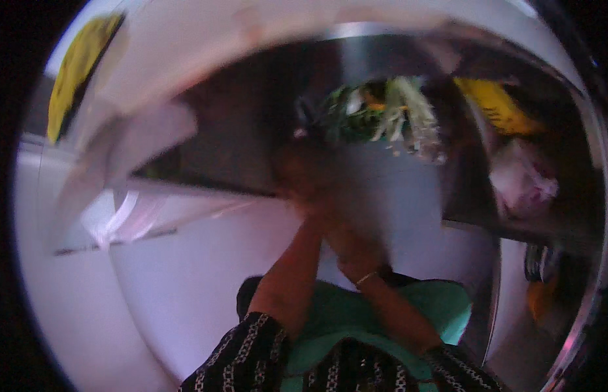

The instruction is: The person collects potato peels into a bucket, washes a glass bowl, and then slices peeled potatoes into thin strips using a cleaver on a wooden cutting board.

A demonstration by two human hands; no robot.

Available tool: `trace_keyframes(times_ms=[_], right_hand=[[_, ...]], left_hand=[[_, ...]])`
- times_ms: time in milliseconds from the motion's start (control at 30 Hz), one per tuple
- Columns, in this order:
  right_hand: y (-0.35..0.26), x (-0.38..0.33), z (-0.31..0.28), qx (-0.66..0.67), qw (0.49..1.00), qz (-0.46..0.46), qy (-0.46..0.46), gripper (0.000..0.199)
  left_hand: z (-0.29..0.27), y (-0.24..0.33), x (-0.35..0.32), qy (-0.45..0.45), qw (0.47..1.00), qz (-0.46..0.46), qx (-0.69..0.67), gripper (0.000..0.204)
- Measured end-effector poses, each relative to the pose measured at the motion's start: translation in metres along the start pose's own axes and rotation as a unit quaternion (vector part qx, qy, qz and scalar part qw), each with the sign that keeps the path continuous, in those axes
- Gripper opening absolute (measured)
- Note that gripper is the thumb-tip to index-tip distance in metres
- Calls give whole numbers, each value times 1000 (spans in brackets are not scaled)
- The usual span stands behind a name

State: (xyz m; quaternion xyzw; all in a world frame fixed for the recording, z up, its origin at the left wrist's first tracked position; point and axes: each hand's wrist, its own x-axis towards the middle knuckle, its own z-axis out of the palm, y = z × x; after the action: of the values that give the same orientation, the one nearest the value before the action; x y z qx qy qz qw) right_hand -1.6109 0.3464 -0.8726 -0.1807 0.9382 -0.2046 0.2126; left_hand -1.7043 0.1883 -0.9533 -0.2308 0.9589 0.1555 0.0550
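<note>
Black-and-white patterned sleeves (235, 349) are lying closest to the camera, and green cloth, perhaps an apron (441, 304), is spreading between and beside my forearms. Both arms are slanting inward, so my left hand (301, 186) and right hand (351, 247) are sitting close together at the counter's front edge, presumably because both are working at one spot. Motion blur is smearing them: I cannot tell whether their fingers are apart, together or clamped on something.

Just beyond them, a bunch of long-stemmed leafy greens (405, 114) is lying at the far end of a flat grey panel (408, 186), probably placed there to be within reach of both hands. Pale stems are fanning out toward the right, and small scraps are dotting the panel just below them. Farther right, a yellow packet (496, 108) and a pinkish translucent plastic bag (523, 179) are resting on the dark counter (565, 222), seemingly set aside so that they are not crowding the greens.
</note>
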Motion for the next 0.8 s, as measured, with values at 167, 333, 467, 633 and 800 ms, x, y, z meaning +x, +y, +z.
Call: trace_keyframes(times_ms=[167,333,467,633,800], right_hand=[[-16,-59,-58,74,993,88,10,60],[-63,-166,-207,19,979,154,-131,54],[-119,-343,-235,-249,950,185,21,45],[-206,-585,-301,-172,913,370,24,50],[-323,-773,-304,-209,779,567,167,48]], left_hand=[[-42,20,-16,18,990,-94,-106,54],[-149,78,-127,-36,843,-250,-476,49],[-238,78,-254,-441,511,-290,-678,42],[-344,154,-455,-526,604,-299,-518,49],[-442,234,-643,-639,632,-88,-430,61]])
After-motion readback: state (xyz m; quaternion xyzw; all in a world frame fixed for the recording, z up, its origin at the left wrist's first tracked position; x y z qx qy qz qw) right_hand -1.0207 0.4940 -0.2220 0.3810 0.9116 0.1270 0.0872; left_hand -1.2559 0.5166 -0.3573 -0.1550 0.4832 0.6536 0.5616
